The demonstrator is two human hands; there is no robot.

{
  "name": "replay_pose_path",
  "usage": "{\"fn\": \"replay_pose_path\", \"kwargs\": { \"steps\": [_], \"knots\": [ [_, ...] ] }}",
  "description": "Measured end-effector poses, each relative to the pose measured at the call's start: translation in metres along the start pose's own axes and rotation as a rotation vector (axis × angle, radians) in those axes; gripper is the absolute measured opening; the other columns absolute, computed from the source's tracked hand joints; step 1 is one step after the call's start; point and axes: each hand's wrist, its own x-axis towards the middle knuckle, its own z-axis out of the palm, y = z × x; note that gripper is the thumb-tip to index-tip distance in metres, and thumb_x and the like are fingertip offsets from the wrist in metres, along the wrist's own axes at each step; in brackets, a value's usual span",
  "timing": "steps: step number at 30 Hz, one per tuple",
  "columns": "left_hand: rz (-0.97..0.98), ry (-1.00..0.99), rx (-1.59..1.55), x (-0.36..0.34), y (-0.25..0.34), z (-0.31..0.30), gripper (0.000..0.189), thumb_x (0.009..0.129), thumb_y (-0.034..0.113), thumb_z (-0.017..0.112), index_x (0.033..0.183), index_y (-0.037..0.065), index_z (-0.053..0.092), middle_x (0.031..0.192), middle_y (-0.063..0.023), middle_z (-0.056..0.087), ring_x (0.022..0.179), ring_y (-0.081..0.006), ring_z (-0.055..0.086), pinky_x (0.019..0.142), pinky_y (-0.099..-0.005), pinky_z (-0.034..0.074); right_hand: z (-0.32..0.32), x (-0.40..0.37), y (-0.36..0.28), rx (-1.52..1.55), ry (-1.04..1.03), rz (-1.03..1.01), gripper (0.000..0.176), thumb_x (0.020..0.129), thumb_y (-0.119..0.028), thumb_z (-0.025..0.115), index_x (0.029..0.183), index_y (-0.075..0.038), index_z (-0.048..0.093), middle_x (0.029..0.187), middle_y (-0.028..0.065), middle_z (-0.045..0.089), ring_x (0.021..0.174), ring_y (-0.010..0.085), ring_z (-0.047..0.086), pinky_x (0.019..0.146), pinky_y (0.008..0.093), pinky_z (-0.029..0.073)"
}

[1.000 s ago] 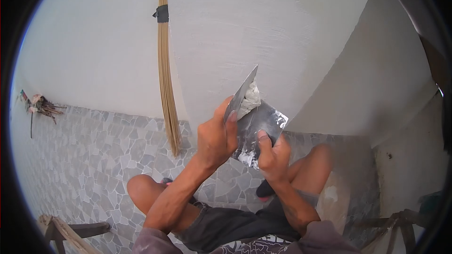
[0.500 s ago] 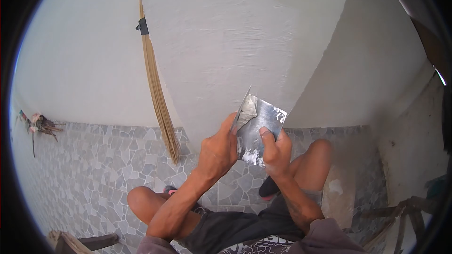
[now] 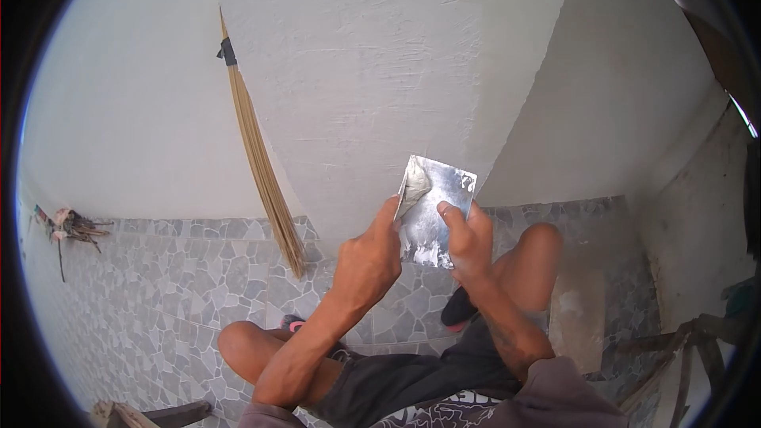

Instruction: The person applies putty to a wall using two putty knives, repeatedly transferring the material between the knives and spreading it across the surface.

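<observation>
My right hand (image 3: 469, 244) grips a flat, shiny metal putty plate (image 3: 449, 184), its thumb pressed on the face and its fingers behind. Grey-white putty (image 3: 417, 182) is heaped along the plate's left side, and smears mark its lower edge and top right corner. In my left hand (image 3: 369, 257), closed at the plate's left edge, is a thin metal scraper (image 3: 402, 196), seen nearly edge-on against the putty. Most of the scraper is hidden by its angle and my fingers. Beyond both hands stands a wall (image 3: 372, 71) with rough, ridged pale coating.
A stick broom (image 3: 255, 139) leans on the wall at left. Grey stone-patterned tiles (image 3: 182, 269) cover the floor. A bundle of twigs (image 3: 75, 226) sits far left. Wooden pieces lie low left (image 3: 170, 412) and stand low right (image 3: 690, 349). My bent knees flank my hands.
The scraper has turned from standing out from the plate to lying closer along its left edge. Both hands stay close together, and the camera view has shifted slightly.
</observation>
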Motion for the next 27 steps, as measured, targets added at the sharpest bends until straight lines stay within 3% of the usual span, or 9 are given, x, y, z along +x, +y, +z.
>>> {"fn": "replay_pose_path", "kwargs": {
  "steps": [4,9,12,18,21,27],
  "knots": [
    [0.000,-0.040,0.012,-0.001,-0.001,-0.001,0.040,0.094,0.008,0.055,0.133,0.002,0.045,0.084,-0.0260,0.068,0.060,-0.0429,0.064,0.053,-0.0503,0.052,0.000,0.002,-0.001,0.139,0.000,0.072,0.020,0.094,-0.011,0.055,0.103,0.005,0.064,0.086,0.0001,0.062,0.075,0.0041,0.054,0.066,0.0236,0.045],
    [-0.010,-0.118,0.037,0.001,-0.003,-0.003,0.039,0.095,0.010,0.055,0.132,0.000,0.046,0.086,-0.0262,0.068,0.062,-0.0427,0.065,0.053,-0.0494,0.053,-0.008,0.005,0.003,0.097,-0.016,0.109,0.020,0.094,-0.010,0.055,0.106,0.005,0.062,0.088,0.0011,0.062,0.076,0.0048,0.055,0.066,0.0246,0.047],
    [0.009,-0.137,0.031,0.000,-0.007,-0.005,0.041,0.096,0.013,0.056,0.133,-0.001,0.045,0.095,-0.0273,0.068,0.069,-0.0425,0.067,0.058,-0.0487,0.054,-0.007,0.005,0.003,0.130,-0.019,0.120,0.022,0.094,-0.009,0.055,0.108,0.005,0.062,0.090,0.0020,0.063,0.077,0.0056,0.056,0.068,0.0249,0.047],
    [0.151,-0.301,-0.069,0.008,-0.006,-0.032,0.061,0.093,0.014,0.060,0.146,0.000,0.034,0.134,-0.0287,0.053,0.113,-0.0428,0.060,0.090,-0.0468,0.053,-0.010,0.007,0.013,0.212,-0.004,0.118,0.025,0.094,-0.009,0.054,0.113,0.006,0.060,0.097,0.0047,0.063,0.082,0.0081,0.059,0.072,0.0255,0.049],
    [0.169,-0.368,-0.132,0.010,-0.012,-0.034,0.073,0.088,0.013,0.065,0.150,0.002,0.029,0.142,-0.0255,0.048,0.124,-0.0419,0.053,0.100,-0.0461,0.048,-0.012,0.006,0.014,0.250,0.004,0.145,0.027,0.094,-0.009,0.054,0.116,0.007,0.059,0.100,0.0060,0.064,0.085,0.0095,0.061,0.075,0.0268,0.051],
    [0.092,-0.404,0.013,0.008,-0.029,-0.005,0.093,0.080,0.015,0.073,0.155,0.010,0.019,0.151,-0.0220,0.039,0.131,-0.0392,0.048,0.106,-0.0428,0.045,-0.016,0.008,0.010,0.362,0.011,0.169,0.032,0.094,-0.010,0.055,0.122,0.007,0.055,0.104,0.0103,0.065,0.089,0.0135,0.065,0.081,0.0288,0.053]
  ]
}}
